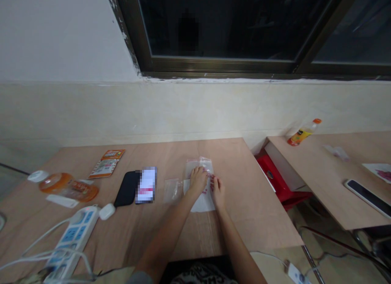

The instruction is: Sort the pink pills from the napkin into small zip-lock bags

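My left hand (198,180) lies palm down over clear plastic zip bags (205,161), its fingers stretched forward. Close beside it, my right hand (218,190) has bent fingers drawn together among small pinkish-red pieces (204,191). Whatever its fingertips pinch, if anything, is too small to make out. A white sheet of paper (203,205) lies under both hands, with some of the red pieces on it. Another clear plastic bag (172,190) rests on the table just left of the paper.
To the left are a lit phone (146,185), a black phone-shaped object (126,189), an orange packet (107,164), a lying drink bottle (69,187), a white charger (107,212) and a power strip (73,240). A second table (330,186) stands right, past a gap with a red drawer (274,179).
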Demonstrator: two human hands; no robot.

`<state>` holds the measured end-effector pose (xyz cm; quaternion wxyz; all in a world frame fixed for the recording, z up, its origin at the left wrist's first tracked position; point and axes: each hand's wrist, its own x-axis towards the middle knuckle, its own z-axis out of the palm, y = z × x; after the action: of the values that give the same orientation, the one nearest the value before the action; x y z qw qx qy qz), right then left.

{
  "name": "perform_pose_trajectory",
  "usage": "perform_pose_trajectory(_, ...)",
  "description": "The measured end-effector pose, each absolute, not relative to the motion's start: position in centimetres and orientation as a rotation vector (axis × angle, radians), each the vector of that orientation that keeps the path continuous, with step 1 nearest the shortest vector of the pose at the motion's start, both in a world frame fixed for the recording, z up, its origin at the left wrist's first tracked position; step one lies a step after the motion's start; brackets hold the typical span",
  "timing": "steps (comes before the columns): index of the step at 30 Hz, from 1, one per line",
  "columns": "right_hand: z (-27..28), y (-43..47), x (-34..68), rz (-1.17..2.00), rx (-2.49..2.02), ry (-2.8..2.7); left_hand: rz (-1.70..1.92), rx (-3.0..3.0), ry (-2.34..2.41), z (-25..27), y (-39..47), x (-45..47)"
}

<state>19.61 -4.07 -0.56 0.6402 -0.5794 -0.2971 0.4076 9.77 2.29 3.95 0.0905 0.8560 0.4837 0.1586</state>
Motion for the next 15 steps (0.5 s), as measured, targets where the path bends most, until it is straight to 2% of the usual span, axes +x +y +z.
perform_pose_trajectory(7, -0.88, -4.10, 19.52, 0.703, -1.351, -0.668, 0.468, 2.543, 1.410, 3.56, 2.33, 9.65)
perform_pose_trajectory(15, -0.68, -4.34, 19.59, 0.750, -1.364, -0.652, 0.495, 2.517, 1.368, 3.54, 2.79, 9.28)
